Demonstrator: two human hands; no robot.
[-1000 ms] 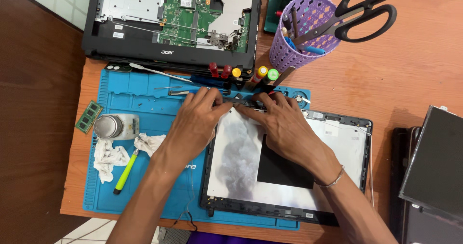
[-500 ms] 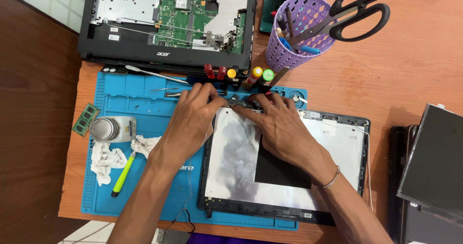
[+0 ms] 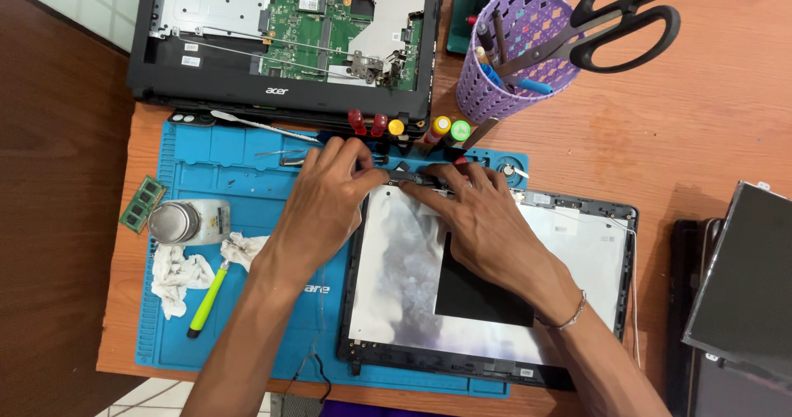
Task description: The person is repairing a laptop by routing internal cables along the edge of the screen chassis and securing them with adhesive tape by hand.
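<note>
The fingertips of both hands meet at the upper left corner of a laptop lid shell (image 3: pixel 577 227), where they pinch a small dark hinge part (image 3: pixel 408 176); its shape is mostly hidden under them. The left hand (image 3: pixel 326 207) bends its fingers close together over that corner, and the right hand (image 3: pixel 474 219) lies flat on the shell's silver lining with fingers slightly spread, a thin bracelet at the wrist.

The shell rests on one blue repair mat (image 3: pixel 239 178). Five screwdrivers (image 3: pixel 412 132) with red, yellow and green caps stand in a row just beyond the hands, their shafts hidden. One opened laptop base (image 3: pixel 289 37) lies farther off, cut by the top edge. One purple basket (image 3: pixel 507 62) holds one pair of black scissors (image 3: pixel 615 21). On the mat's left lie one green-handled brush (image 3: pixel 206 297), one metal-capped jar (image 3: pixel 186 221) and one crumpled tissue (image 3: pixel 177 273).
</note>
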